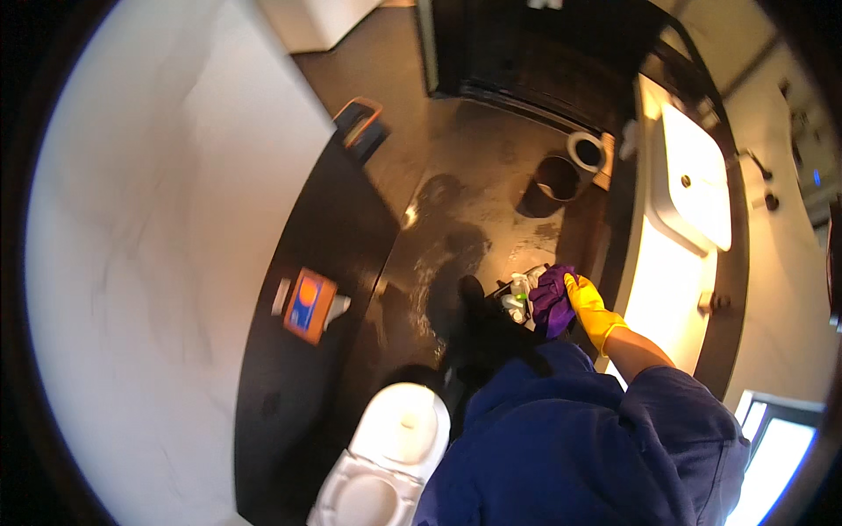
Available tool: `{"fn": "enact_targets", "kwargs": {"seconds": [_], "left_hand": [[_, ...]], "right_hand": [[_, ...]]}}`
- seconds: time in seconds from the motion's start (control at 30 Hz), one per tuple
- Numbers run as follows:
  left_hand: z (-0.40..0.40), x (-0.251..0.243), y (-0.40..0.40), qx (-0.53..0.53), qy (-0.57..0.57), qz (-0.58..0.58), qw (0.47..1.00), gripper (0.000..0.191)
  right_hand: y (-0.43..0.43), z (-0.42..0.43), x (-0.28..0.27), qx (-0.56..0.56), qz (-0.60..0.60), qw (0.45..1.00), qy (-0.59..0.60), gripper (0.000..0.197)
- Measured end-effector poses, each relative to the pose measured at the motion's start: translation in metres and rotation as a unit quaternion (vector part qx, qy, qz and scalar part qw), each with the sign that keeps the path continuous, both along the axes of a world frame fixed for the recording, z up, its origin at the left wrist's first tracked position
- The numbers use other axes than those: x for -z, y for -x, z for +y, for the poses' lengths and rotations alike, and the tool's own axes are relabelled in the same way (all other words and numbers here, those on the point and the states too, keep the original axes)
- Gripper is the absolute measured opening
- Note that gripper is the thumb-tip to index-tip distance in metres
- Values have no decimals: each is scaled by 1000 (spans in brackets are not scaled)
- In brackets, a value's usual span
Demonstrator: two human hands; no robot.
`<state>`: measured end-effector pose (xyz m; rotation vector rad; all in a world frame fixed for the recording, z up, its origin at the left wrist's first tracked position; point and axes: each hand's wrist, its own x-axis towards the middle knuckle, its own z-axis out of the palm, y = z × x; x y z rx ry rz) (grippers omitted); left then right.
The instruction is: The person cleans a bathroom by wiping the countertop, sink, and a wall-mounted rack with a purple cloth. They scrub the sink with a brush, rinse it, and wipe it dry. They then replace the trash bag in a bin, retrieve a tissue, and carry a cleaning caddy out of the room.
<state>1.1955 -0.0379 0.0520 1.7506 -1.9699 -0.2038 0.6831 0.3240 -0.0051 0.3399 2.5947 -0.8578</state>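
In a yellow rubber glove, my right hand [585, 301] grips a bunched purple cloth [552, 301] beside the lit washbasin counter [671, 289]. Several bottles [518, 296], mostly white, stand close together just left of the cloth, low near the floor. The cloth covers part of them, and what carries them is hard to make out. My left hand is out of view. A white toilet [408, 421] with a rounded bowl is at the bottom, to the left of my blue clothing.
A white basin [697, 177] sits on the counter, near a wall-mounted tap [756, 164]. On the wet-looking floor [454, 144] stands a dark bin [556, 181]. An orange and blue box [311, 306] rests on a dark ledge [329, 237]. Beyond is a blue container with orange trim [362, 128].
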Motion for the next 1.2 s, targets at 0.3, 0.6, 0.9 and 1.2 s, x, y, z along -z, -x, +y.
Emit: {"fn": "enact_targets", "kwargs": {"seconds": [0.3,0.6,0.9,1.2], "left_hand": [[-24,-36,441,529,-319,101,780,44],[-110,-12,761,587,-405,146,685,34],[-144,133,884,668,-286,-327,605,34],[0,171,1211,772,-243,-167,564,46]], "right_hand": [[69,17,-27,276,8,873,401,40],[174,45,-88,451,74,731,507,38],[172,107,-154,621,229,514,546,45],[158,154,-138,731,311,603,63,44]]}}
